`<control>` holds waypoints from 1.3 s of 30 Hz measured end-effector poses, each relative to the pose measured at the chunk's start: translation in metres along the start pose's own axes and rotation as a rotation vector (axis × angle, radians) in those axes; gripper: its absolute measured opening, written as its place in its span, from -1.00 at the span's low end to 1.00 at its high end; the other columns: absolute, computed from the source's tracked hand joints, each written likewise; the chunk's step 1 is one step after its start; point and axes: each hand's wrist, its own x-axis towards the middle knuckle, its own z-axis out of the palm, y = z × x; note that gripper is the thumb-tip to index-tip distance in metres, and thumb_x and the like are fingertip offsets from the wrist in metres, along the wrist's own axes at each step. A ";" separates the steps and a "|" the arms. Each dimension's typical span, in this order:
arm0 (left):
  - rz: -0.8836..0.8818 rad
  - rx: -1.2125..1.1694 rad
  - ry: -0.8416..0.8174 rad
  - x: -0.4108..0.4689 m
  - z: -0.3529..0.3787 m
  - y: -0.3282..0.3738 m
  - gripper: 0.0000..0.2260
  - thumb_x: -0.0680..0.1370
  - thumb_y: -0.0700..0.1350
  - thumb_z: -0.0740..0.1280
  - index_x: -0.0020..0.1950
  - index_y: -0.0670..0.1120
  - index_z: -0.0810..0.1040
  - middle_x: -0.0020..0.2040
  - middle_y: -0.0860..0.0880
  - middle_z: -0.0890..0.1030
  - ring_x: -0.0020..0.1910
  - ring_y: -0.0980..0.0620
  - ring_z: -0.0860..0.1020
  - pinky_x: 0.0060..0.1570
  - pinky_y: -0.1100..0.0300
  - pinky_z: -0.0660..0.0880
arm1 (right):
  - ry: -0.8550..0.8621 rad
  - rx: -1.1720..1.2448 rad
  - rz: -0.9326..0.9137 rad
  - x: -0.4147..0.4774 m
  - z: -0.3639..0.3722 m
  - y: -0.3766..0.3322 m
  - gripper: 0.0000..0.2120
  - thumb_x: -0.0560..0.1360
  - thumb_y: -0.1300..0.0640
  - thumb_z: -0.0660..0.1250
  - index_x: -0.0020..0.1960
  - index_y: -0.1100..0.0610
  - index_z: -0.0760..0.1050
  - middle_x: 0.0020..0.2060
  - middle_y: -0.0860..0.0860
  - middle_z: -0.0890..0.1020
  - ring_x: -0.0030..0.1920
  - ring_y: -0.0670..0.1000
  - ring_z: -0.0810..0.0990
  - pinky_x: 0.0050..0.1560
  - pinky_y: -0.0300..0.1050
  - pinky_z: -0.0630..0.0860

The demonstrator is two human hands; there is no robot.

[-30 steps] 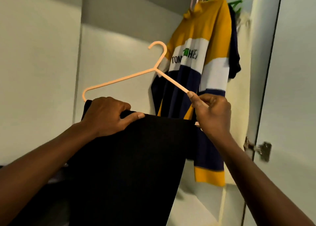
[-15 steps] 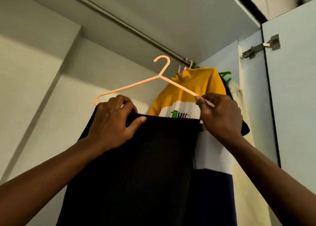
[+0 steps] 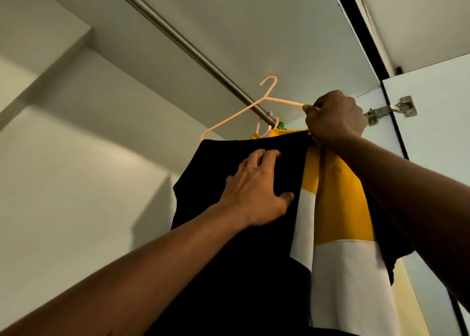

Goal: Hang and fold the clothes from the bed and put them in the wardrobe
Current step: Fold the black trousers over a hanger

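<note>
A black garment [image 3: 229, 234] hangs folded over the bar of a peach plastic hanger [image 3: 236, 114]. My right hand [image 3: 333, 116] grips the hanger's right arm and lifts it up to the metal wardrobe rail [image 3: 178, 43]; the hook rises just beside the rail, and I cannot tell if it is over it. My left hand [image 3: 256, 188] lies flat on the black cloth below the bar, fingers spread. A yellow, white and navy shirt [image 3: 338, 221] hangs on the rail right behind.
Pink and green hanger hooks [image 3: 273, 125] crowd the rail's right end. The wardrobe door [image 3: 437, 157] with its metal hinge [image 3: 391, 109] stands open at the right. The rail runs bare up to the left along the white wardrobe walls.
Both hands have raised the hanger and black garment up to the rail. My left hand has left the hanger bar's top edge and now lies flat on the cloth.
</note>
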 end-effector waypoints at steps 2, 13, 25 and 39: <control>0.013 -0.035 -0.024 0.007 0.001 -0.005 -0.21 0.50 0.12 0.45 0.61 0.08 0.10 0.59 -0.04 0.22 0.53 -0.18 0.31 0.40 -0.22 0.42 | -0.008 -0.021 -0.012 0.009 0.009 -0.009 -0.71 0.59 -0.11 0.39 0.15 0.08 0.66 -0.02 0.08 0.65 -0.05 0.16 0.56 -0.05 0.00 0.43; 0.098 -0.127 -0.199 -0.013 0.006 -0.038 -0.10 0.51 -0.19 0.40 0.69 0.10 -0.07 0.63 -0.07 0.21 0.53 -0.24 0.34 0.45 -0.19 0.39 | -0.120 -0.134 -0.017 0.021 0.033 -0.017 -0.72 0.57 -0.12 0.43 0.09 0.07 0.68 -0.04 0.07 0.67 -0.04 0.16 0.63 -0.02 0.02 0.54; 0.042 -0.385 -0.133 -0.083 0.073 -0.014 -0.16 0.42 0.02 0.22 0.68 0.15 -0.03 0.67 0.04 0.14 0.62 -0.03 0.21 0.52 -0.07 0.31 | -0.168 -0.075 0.043 -0.062 -0.002 0.042 -0.46 0.62 -0.23 0.23 0.51 0.01 0.33 0.31 0.11 0.59 0.30 0.22 0.55 0.22 0.10 0.46; 0.281 -0.629 0.282 -0.176 0.089 0.136 -0.59 0.64 0.03 0.30 0.45 -0.10 0.49 0.62 -0.13 0.29 0.56 -0.12 0.34 0.40 -0.27 0.36 | -0.425 -0.390 -0.193 -0.285 -0.209 0.168 -0.37 0.61 -0.15 0.32 0.58 -0.10 0.12 0.36 -0.08 0.35 0.12 0.04 0.59 -0.13 0.09 0.64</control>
